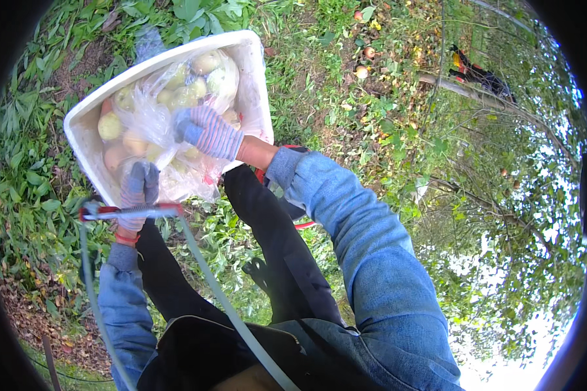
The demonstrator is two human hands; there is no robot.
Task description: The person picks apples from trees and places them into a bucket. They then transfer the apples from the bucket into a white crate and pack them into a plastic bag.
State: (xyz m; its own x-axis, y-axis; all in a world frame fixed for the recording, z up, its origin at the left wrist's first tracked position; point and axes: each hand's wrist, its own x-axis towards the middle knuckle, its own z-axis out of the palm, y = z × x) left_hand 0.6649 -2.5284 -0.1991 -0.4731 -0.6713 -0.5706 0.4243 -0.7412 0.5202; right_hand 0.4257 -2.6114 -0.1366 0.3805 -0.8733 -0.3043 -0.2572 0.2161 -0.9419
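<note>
A white foam box (pixel 265 93) stands before me on the grass, lined with clear plastic film. Pale green and yellowish fruit (pixel 110 126), looking like apples or pears, fills it, partly under a clear plastic bag (pixel 149 117). My right hand (pixel 208 132), in a striped knit glove, is closed on the gathered plastic over the middle of the fruit. My left hand (pixel 139 188), gloved alike, pinches the plastic at the near left edge of the box. The fingertips of both hands are partly hidden. A strap with a red-ended bar (pixel 132 211) hangs across my left wrist.
Fallen apples (pixel 361 72) lie on the ground beyond the box to the right. A branch (pixel 494 101) crosses the right side, near a dark object with red and yellow parts (pixel 484 78). Leafy weeds surround the box, and my legs are close to its near side.
</note>
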